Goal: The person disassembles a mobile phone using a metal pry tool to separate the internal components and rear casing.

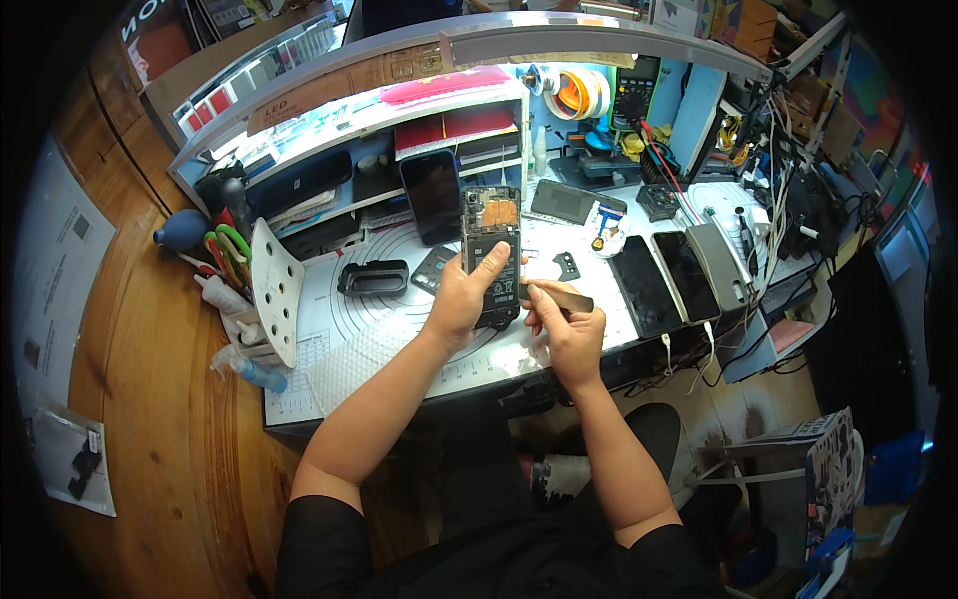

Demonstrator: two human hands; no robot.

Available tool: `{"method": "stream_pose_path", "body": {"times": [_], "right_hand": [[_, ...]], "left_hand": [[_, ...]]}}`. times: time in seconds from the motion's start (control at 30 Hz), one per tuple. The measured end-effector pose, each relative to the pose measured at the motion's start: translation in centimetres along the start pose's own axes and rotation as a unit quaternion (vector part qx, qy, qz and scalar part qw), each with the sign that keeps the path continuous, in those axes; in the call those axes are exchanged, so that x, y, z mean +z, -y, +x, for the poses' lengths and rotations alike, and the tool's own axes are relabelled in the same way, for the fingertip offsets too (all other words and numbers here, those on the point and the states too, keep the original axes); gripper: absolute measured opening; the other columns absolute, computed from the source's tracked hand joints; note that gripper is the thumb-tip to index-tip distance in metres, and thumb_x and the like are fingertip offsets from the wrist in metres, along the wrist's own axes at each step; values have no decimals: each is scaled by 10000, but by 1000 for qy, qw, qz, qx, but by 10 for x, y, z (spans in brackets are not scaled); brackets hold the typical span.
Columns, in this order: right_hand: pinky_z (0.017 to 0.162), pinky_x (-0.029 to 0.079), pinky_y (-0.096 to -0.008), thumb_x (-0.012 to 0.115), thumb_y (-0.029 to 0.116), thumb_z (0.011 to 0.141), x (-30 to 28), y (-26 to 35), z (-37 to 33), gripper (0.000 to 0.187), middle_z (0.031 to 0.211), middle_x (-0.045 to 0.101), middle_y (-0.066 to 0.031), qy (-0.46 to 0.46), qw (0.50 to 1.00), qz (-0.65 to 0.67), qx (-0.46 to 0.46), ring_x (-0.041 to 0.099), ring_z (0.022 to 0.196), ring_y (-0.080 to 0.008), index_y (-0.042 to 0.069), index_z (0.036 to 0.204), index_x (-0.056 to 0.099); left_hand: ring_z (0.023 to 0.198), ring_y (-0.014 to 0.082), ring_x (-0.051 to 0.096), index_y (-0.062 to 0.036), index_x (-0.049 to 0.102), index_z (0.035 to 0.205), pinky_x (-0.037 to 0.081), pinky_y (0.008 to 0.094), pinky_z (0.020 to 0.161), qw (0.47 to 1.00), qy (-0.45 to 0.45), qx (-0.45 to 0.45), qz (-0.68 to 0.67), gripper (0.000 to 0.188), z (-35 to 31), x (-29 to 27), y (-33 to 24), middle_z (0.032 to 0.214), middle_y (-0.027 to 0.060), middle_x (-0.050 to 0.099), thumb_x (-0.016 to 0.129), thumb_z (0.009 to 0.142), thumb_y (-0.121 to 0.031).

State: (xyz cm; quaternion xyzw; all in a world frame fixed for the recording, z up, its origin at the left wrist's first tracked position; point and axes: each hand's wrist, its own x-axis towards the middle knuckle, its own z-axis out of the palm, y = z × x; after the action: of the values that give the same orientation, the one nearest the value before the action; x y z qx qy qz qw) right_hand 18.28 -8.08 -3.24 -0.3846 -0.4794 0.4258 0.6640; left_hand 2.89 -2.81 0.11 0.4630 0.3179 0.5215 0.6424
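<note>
1. opened phone (499, 236): held above the middle of the white mat (489, 356), orange-coppery patch toward its far end.
2. left hand (461, 304): wrapped around the phone's left side, thumb pressed on its face.
3. right hand (569, 337): pinching a slim tool (571, 299), tip at the phone's right edge; i cannot tell whether they touch.
4. bubble wrap (359, 364) lies near left, a dark phone (644, 285) right.

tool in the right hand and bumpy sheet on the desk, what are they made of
The tool looks like satin metal, judging by its smooth sheen; plastic is possible. The bumpy sheet seems thin, whitish translucent plastic, given its rows of small bubbles.
</note>
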Motion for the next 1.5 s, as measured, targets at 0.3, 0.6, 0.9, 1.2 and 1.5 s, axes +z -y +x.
{"method": "stream_pose_path", "body": {"times": [0.3, 0.6, 0.9, 1.2, 1.5], "right_hand": [[582, 502, -258, 694, 66, 986, -24, 2, 14, 214, 879, 764, -151, 83, 961, 234, 122, 680, 669, -146, -71, 1148, 726], [558, 510, -265, 643, 70, 1007, -29, -1, 16, 185, 857, 750, -176, 118, 939, 293, 133, 684, 656, -163, -49, 1134, 707], [559, 526, -267, 642, 81, 1010, -32, 0, 16, 167, 859, 747, -166, 149, 922, 320, 160, 685, 660, -165, -37, 1110, 704], [655, 531, -312, 618, 89, 1029, -27, -10, 14, 195, 941, 743, -186, 55, 933, 345, 85, 682, 738, -204, -60, 1128, 695], [937, 578, -376, 544, 72, 1063, -12, -6, 8, 268, 1175, 710, -190, 13, 976, 219, 8, 722, 1074, -270, -93, 1258, 627]], "left_hand": [[892, 207, 754, 15, 667, 1171, 658, 353, 778, 991, 38, -56, -112, 487, -2, 1, -10, 1021, 139, 740, 559, 1083, -452], [970, 240, 751, -6, 614, 1255, 660, 399, 815, 982, 88, -62, -157, 550, 2, -6, 1, 1126, 150, 716, 539, 1069, -518], [959, 238, 743, -8, 597, 1269, 654, 402, 835, 959, 155, -90, -219, 553, 7, -16, 11, 1137, 152, 707, 561, 1057, -517], [960, 218, 737, -32, 545, 1371, 649, 376, 855, 975, 97, -81, -182, 524, 9, -12, 5, 1083, 130, 694, 565, 1074, -463], [949, 270, 738, 58, 598, 1290, 636, 388, 853, 975, 90, -58, -196, 697, 6, -12, -11, 1030, 192, 725, 428, 1088, -587]]}}
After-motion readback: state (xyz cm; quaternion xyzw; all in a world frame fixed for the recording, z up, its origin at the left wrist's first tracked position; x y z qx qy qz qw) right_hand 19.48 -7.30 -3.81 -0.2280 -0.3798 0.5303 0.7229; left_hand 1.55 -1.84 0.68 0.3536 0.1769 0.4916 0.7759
